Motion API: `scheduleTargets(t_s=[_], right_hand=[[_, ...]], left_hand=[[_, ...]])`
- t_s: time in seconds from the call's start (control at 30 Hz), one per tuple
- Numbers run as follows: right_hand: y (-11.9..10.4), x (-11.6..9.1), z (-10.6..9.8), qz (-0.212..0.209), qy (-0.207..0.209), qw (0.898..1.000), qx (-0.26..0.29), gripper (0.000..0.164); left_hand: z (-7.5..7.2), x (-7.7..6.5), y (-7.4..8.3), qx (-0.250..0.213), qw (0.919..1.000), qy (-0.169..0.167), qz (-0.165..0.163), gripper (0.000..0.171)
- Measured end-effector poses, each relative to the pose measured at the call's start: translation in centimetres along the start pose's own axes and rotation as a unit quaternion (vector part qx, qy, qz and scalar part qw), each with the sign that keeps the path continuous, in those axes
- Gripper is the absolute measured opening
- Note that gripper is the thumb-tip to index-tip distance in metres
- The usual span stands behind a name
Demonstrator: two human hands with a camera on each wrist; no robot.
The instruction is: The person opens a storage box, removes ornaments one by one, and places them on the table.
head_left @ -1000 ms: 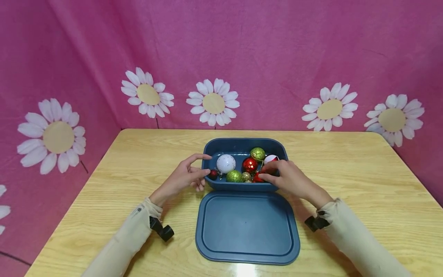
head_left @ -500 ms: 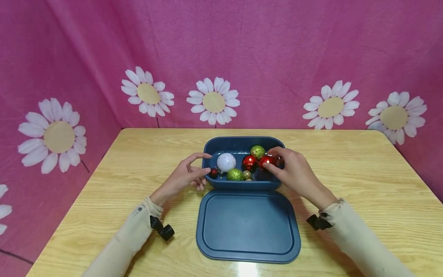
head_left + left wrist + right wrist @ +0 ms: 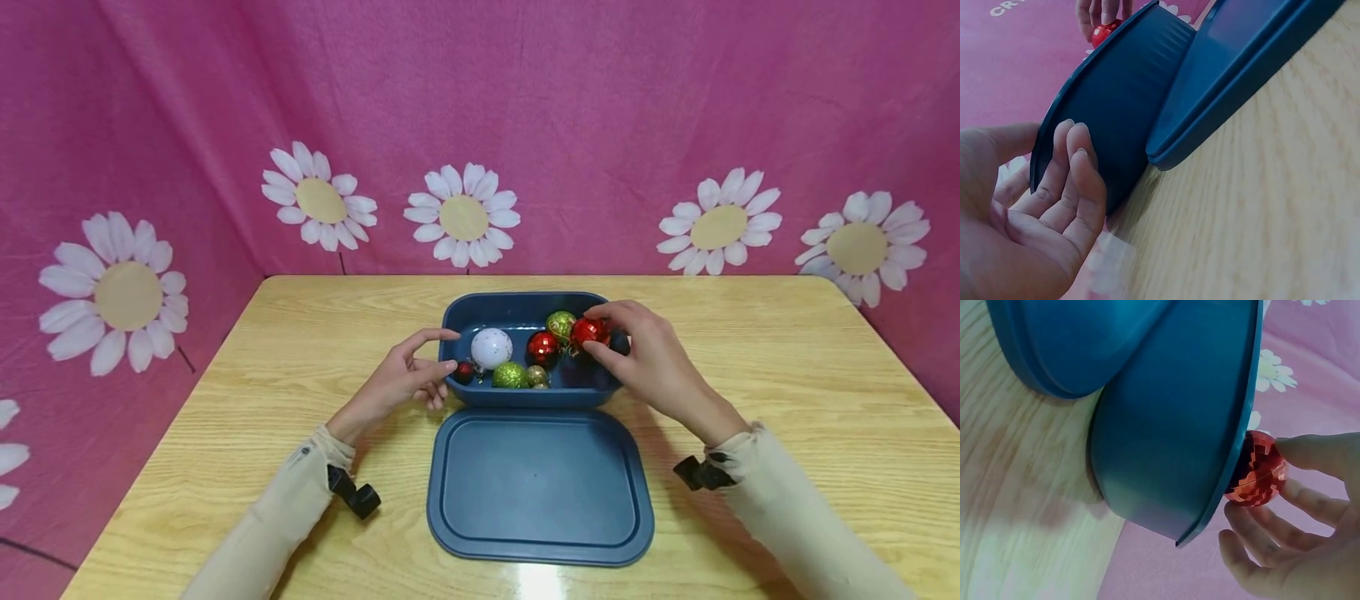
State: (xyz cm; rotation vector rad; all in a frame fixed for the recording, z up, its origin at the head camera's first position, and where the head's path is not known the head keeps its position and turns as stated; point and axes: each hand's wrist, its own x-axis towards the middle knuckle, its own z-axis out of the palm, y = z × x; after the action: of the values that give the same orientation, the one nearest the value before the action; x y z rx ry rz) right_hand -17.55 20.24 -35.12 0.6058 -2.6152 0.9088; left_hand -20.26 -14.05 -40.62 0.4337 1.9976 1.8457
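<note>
My right hand (image 3: 660, 362) pinches a faceted red Christmas ball (image 3: 589, 331) between thumb and fingers, over the right end of a dark blue box (image 3: 525, 398). In the right wrist view this ball (image 3: 1257, 472) shows above the box rim. My left hand (image 3: 397, 377) grips the box's left end, thumb and index finger over the rim, other fingers curled outside. Inside lie a white speckled ball (image 3: 492, 348), another red ball (image 3: 542, 347), a small dark red ball (image 3: 464, 372), green glitter balls (image 3: 511, 375) and small gold balls (image 3: 537, 376).
The box's flat blue lid (image 3: 536, 487) lies on the wooden table (image 3: 315, 333), right in front of the box. A pink cloth (image 3: 570, 100) with white daisies hangs behind and to the left.
My right hand has picked the red ball up from the box's front right and carried it toward the back right. The left hand stays in place at the rim.
</note>
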Motion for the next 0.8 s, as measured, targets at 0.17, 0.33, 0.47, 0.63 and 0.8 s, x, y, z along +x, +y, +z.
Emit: scheduleTargets(t_s=[0.17,0.33,0.47,0.63,0.8], right_hand=[[0.2,0.1,-0.4,-0.009,0.014,1.000,0.013,0.034],[0.9,0.2,-1.0,-0.006,0.016,0.999,0.047,0.039],[1.6,0.4,-1.8,-0.001,0.026,0.998,0.065,0.040],[2.7,0.6,-2.8,0.037,0.039,0.996,0.075,0.039],[3.9,0.7,-3.6,0.089,0.035,0.991,0.098,0.041]], left_hand=[[0.0,0.0,0.0,-0.002,1.0000,0.001,0.002,0.050],[0.0,0.0,-0.1,-0.002,1.0000,0.001,0.004,0.050],[0.0,0.0,-0.2,0.004,1.0000,0.004,0.004,0.052],[0.0,0.0,-0.3,0.005,1.0000,0.005,0.004,0.051],[0.0,0.0,-0.3,0.009,0.9999,0.004,0.004,0.048]])
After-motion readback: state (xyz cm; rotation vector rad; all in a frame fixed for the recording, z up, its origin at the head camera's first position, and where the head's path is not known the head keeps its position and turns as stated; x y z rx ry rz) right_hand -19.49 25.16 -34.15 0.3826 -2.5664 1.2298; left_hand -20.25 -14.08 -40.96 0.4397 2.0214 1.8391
